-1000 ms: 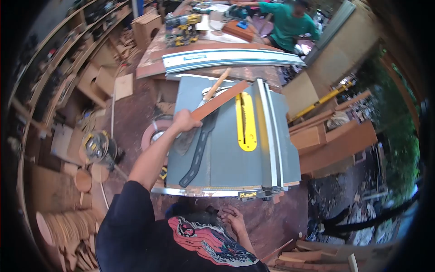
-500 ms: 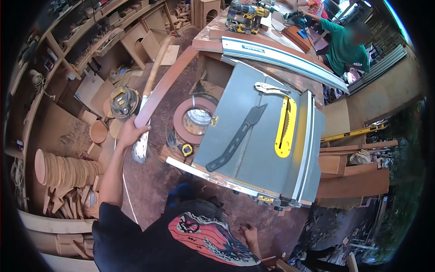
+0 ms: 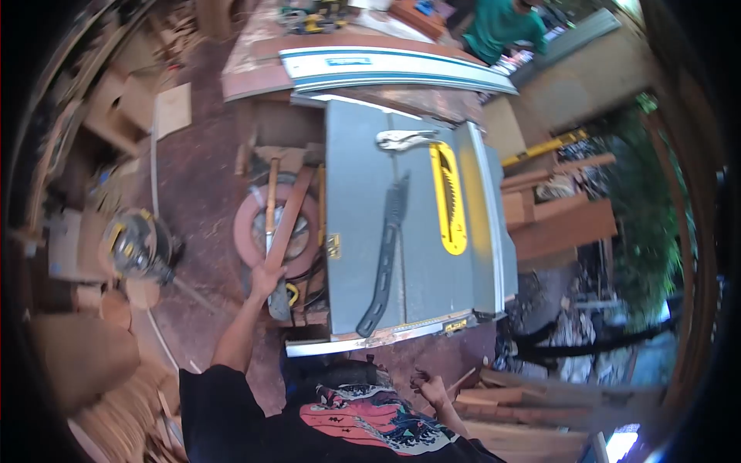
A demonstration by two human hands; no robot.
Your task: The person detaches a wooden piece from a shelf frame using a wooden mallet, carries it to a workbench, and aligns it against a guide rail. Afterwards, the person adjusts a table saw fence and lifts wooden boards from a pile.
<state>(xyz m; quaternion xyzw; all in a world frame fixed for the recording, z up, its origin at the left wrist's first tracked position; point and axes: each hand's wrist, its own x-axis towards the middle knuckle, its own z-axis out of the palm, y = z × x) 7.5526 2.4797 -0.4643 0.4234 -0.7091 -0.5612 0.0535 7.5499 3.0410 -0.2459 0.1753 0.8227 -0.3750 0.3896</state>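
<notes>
My left hand is closed around the lower end of a reddish wooden strip. A tool with a wooden handle and a metal blade runs alongside the strip in the same grip. Both are over a reddish ring lying left of the table saw. My right hand is low near my body, fingers loosely bent and apart, with nothing visible in it. On the saw top lie a black push stick and locking pliers, near the yellow blade insert.
A long guide rail lies on the bench beyond the saw. A person in a green shirt is at the far side. To the left, a round yellow-and-black machine stands on the floor. Boards are stacked at the right.
My left hand has brought the strip and wood-handled tool closer to the saw, over the ring, and more upright. The view has turned to the right. My right hand stays low.
</notes>
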